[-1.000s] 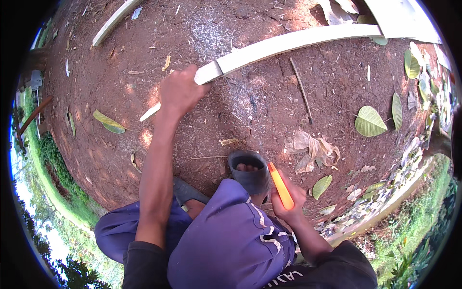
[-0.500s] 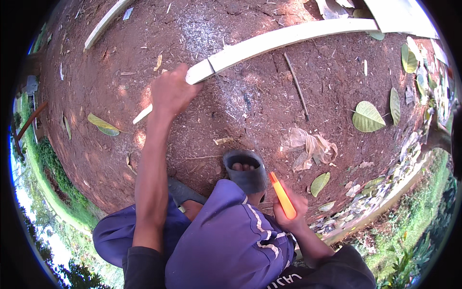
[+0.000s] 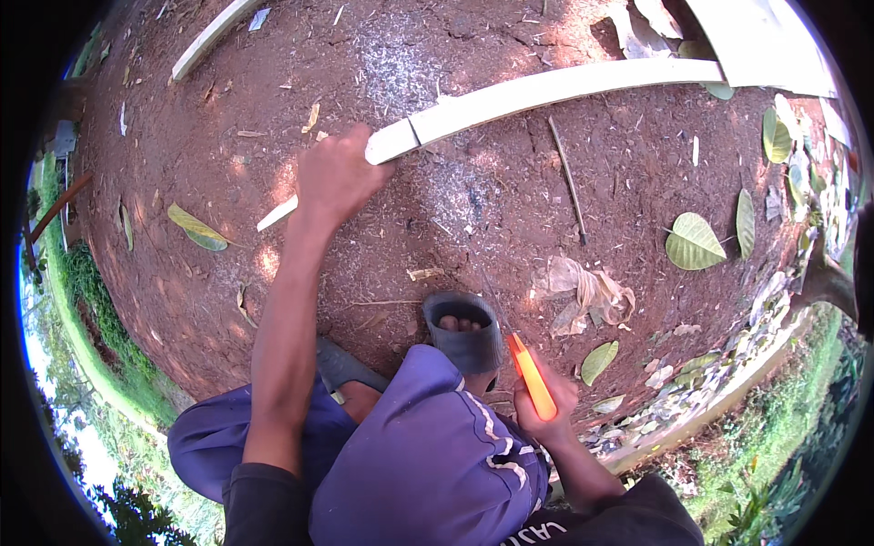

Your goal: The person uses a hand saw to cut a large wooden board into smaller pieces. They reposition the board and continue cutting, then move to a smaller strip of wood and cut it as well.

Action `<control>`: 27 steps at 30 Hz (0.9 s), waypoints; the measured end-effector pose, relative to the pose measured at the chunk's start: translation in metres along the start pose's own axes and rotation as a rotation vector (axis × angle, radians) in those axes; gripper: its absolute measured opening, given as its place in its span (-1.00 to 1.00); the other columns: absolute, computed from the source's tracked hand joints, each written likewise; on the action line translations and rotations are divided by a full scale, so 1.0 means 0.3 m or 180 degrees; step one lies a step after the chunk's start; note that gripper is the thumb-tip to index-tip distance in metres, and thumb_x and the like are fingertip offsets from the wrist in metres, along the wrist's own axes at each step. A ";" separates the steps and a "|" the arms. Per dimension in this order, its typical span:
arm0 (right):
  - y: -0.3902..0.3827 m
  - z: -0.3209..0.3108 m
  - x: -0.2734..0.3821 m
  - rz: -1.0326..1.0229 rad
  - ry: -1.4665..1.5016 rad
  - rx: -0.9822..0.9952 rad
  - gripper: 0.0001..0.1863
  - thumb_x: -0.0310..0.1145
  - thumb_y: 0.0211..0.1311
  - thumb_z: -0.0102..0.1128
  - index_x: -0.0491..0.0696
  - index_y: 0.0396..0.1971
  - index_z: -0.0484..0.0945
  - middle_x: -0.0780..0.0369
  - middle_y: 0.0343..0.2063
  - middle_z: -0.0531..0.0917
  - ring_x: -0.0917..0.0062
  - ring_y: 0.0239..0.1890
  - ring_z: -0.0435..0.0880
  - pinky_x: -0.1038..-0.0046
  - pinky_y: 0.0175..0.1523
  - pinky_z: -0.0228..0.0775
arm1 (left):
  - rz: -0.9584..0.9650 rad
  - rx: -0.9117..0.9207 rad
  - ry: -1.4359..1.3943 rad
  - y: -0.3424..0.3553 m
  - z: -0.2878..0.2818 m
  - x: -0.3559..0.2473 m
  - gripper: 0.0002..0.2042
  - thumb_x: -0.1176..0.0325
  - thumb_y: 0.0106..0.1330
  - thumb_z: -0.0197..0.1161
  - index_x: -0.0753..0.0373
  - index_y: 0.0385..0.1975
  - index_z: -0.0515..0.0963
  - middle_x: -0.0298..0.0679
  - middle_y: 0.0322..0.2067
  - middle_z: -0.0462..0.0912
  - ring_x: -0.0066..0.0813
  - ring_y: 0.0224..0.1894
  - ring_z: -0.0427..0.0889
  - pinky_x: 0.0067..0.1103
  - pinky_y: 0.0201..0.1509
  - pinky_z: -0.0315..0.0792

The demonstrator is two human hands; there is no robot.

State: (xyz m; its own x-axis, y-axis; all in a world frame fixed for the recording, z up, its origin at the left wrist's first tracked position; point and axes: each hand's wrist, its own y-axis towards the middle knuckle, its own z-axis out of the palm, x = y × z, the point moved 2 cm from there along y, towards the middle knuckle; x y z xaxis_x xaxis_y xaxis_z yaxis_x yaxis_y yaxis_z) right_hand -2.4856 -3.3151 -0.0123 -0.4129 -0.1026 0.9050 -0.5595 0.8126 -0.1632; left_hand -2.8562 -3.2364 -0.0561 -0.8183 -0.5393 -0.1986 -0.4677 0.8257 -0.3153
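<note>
A long pale wooden strip (image 3: 564,91) runs from the upper right down to my left hand (image 3: 341,180), whose fingers are closed round it close to one end. A short tip of the wood (image 3: 278,214) shows past the hand's left side. Just right of my fist, a dark line crosses the strip. Low on the right, beside my knee, my right hand (image 3: 557,400) is closed on the orange handle of a handsaw (image 3: 535,382). Its thin blade appears nearly edge-on, pointing up and left, apart from the wood.
My sandalled foot (image 3: 464,332) rests on brown soil between the hands. A crumpled cloth-like scrap (image 3: 592,291), a thin stick (image 3: 568,182) and green leaves (image 3: 694,242) lie to the right. A white board (image 3: 765,45) meets the strip's far end; another wooden strip (image 3: 211,38) lies upper left.
The strip and ground sit slightly lower in view. My left hand keeps its hold on the wood. The saw's handle has tilted slightly, and its blade shows more distinctly.
</note>
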 end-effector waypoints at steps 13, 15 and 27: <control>0.205 0.095 0.014 -0.0627 -0.0068 -0.0276 -0.42 -0.58 0.00 0.20 -0.32 0.14 0.53 -0.03 -0.13 0.75 0.33 -0.25 0.82 0.41 -0.15 0.66 | -0.0020 -0.0011 0.0042 0.008 -0.029 0.017 -0.63 0.01 0.14 0.36 0.22 -0.32 0.60 0.01 -0.43 0.73 -0.04 -0.31 0.76 -0.18 -0.13 0.61; 0.003 -0.018 0.033 0.0138 -0.0082 0.0075 -0.47 -0.64 0.04 0.13 -0.34 0.12 0.54 -0.04 -0.05 0.72 0.35 -0.13 0.80 0.45 -0.02 0.61 | 0.0002 -0.0120 -0.0104 0.020 -0.010 -0.016 -0.59 -0.01 0.09 0.40 0.24 -0.32 0.58 0.07 -0.43 0.70 0.04 -0.29 0.73 -0.16 -0.15 0.57; 0.204 0.083 -0.016 -0.0511 0.0324 -0.0362 -0.50 -0.61 0.08 0.20 -0.33 0.11 0.55 -0.06 -0.17 0.75 0.39 -0.30 0.81 0.44 -0.14 0.62 | 0.0075 -0.0200 0.0118 0.016 -0.009 -0.003 -0.59 -0.02 0.08 0.42 0.25 -0.35 0.60 0.06 -0.45 0.72 0.00 -0.33 0.75 -0.19 -0.18 0.59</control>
State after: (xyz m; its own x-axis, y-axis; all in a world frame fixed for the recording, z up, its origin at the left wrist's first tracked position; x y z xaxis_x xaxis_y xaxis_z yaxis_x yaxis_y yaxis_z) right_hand -2.5358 -3.2792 -0.0363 -0.2473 -0.1821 0.9517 -0.5252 0.8506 0.0263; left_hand -2.8586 -3.2315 -0.0548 -0.8406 -0.5142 -0.1704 -0.4673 0.8474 -0.2519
